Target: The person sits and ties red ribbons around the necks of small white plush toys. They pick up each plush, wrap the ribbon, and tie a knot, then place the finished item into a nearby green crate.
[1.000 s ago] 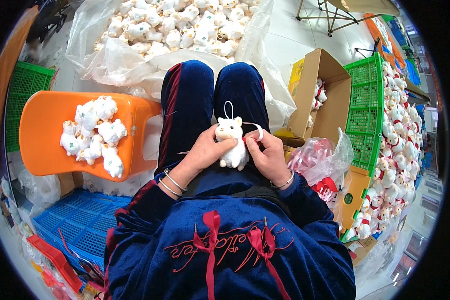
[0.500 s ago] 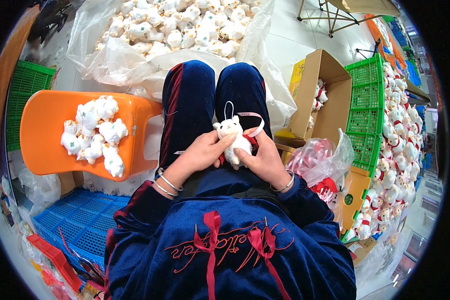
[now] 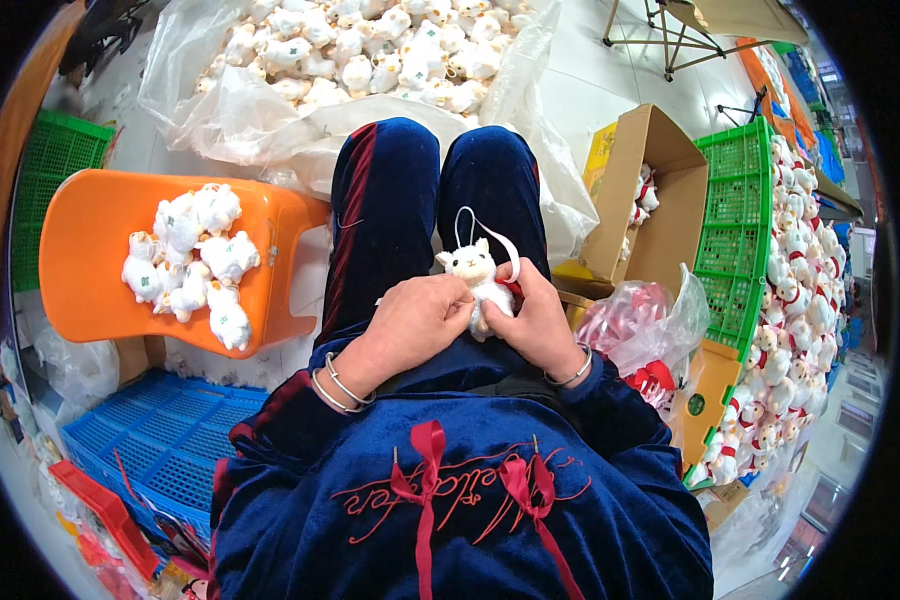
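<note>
A small white plush animal [image 3: 472, 262] with a hanging loop on its head stands upright over my lap, facing up at me. My left hand [image 3: 420, 320] is closed, its fingertips pinched against the side of the toy's body. On the other side, my right hand [image 3: 545, 325] grips the body between thumb and fingers. A pale pink ribbon [image 3: 507, 250] arches up from between the right fingers. Behind the toy's neck shows a bit of red fabric [image 3: 515, 285], mostly hidden by the right hand.
At left, several white plush toys [image 3: 192, 262] lie on an orange stool [image 3: 85, 255]. Ahead, a large clear plastic bag [image 3: 270, 145] holds a heap of them. To the right stand a cardboard box [image 3: 675, 215], a bag of pink ribbons [image 3: 625, 320] and a green crate [image 3: 735, 220] beside red-scarfed toys.
My left hand has moved right and rolled over, its back now upward and covering more of the toy's body. The ribbon now stands closer to the toy's head.
</note>
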Motion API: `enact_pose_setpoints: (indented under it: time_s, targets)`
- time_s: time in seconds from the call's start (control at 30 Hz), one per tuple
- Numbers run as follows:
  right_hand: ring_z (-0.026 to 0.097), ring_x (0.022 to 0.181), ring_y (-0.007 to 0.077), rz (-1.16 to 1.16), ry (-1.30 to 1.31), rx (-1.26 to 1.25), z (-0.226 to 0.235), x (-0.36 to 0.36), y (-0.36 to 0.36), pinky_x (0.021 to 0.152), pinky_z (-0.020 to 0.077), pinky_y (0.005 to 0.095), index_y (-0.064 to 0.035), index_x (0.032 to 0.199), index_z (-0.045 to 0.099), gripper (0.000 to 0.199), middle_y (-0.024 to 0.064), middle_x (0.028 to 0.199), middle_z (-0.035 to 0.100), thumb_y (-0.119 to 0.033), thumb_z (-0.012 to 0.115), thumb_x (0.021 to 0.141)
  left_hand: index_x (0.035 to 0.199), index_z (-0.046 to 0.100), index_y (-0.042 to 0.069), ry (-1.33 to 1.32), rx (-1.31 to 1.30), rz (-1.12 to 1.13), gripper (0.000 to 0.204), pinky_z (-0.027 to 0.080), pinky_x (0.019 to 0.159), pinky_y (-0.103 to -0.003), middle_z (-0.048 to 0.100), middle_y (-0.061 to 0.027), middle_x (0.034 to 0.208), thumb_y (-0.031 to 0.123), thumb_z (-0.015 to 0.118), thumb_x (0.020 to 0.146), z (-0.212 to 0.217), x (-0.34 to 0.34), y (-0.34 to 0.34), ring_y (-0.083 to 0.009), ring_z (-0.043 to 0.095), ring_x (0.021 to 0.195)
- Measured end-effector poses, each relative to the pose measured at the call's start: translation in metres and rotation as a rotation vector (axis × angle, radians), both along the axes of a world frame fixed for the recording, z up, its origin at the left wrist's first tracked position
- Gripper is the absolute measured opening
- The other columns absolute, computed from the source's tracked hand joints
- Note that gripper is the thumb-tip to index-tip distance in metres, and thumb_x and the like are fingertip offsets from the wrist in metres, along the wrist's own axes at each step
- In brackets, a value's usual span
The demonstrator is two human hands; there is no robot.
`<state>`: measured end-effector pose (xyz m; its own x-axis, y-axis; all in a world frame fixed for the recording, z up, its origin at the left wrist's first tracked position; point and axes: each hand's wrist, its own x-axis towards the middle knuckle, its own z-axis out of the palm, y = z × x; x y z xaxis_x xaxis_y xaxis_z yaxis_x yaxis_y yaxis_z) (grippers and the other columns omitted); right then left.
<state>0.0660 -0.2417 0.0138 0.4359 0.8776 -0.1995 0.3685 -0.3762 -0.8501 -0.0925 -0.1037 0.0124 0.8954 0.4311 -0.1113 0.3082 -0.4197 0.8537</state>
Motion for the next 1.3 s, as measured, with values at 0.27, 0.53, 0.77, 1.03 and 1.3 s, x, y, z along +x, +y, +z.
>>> enact_pose_setpoints:
  time_s: [0.27,0.53,0.77,1.03,1.3]
  targets:
    - [0.061,0.076,0.0169,-0.036,0.068,0.147,-0.006,0.006,-0.003,0.069,0.05,0.031,-0.0007,0.104,0.06,0.021,0.0114,0.088,0.063,-0.012,0.072,0.092,0.093,0.072,0.001,-0.185,-0.252,0.171,0.011,0.051,0.067,-0.032,0.067,-0.0103,0.082,0.01,0.074,0.086,-0.016,0.013,0.0,-0.0215,0.065,0.07]
    - [0.058,0.07,0.0159,-0.072,-0.039,0.245,-0.011,0.014,-0.01,0.064,0.0473,0.0286,0.0002,0.095,0.067,0.009,0.0087,0.082,0.061,-0.005,0.074,0.091,0.089,0.071,0.006,-0.221,0.131,0.073,0.013,0.041,0.086,-0.036,0.068,-0.0053,0.094,0.018,0.077,0.086,-0.012,0.02,0.0,-0.023,0.063,0.091]
    - [0.057,0.07,0.015,0.002,-0.128,0.315,-0.009,0.019,-0.008,0.062,0.0457,0.0274,-0.0019,0.095,0.068,0.013,0.007,0.087,0.06,-0.002,0.078,0.086,0.098,0.076,0.001,-0.257,-0.475,0.183,0.015,0.051,0.073,-0.027,0.069,-0.0059,0.091,0.013,0.076,0.089,-0.021,0.032,-0.008,-0.0124,0.065,0.083]
    - [0.057,0.079,0.0155,-0.013,0.011,0.304,-0.01,0.024,-0.014,0.07,0.0454,0.0265,-0.0018,0.097,0.07,0.013,0.006,0.092,0.059,0.001,0.076,0.086,0.102,0.077,-0.001,-0.182,-0.633,0.268,0.019,0.051,0.074,-0.025,0.068,-0.0046,0.09,0.014,0.075,0.092,-0.015,0.043,-0.018,-0.0099,0.064,0.082]
    - [0.055,0.091,0.0153,0.025,0.125,0.34,-0.009,0.037,-0.014,0.081,0.0452,0.027,0.0003,0.099,0.072,0.011,0.0056,0.097,0.056,0.001,0.074,0.088,0.099,0.075,-0.001,-0.28,-0.473,0.12,0.014,0.048,0.073,-0.028,0.06,-0.0047,0.087,0.011,0.072,0.092,-0.024,0.051,-0.014,-0.0121,0.059,0.082]
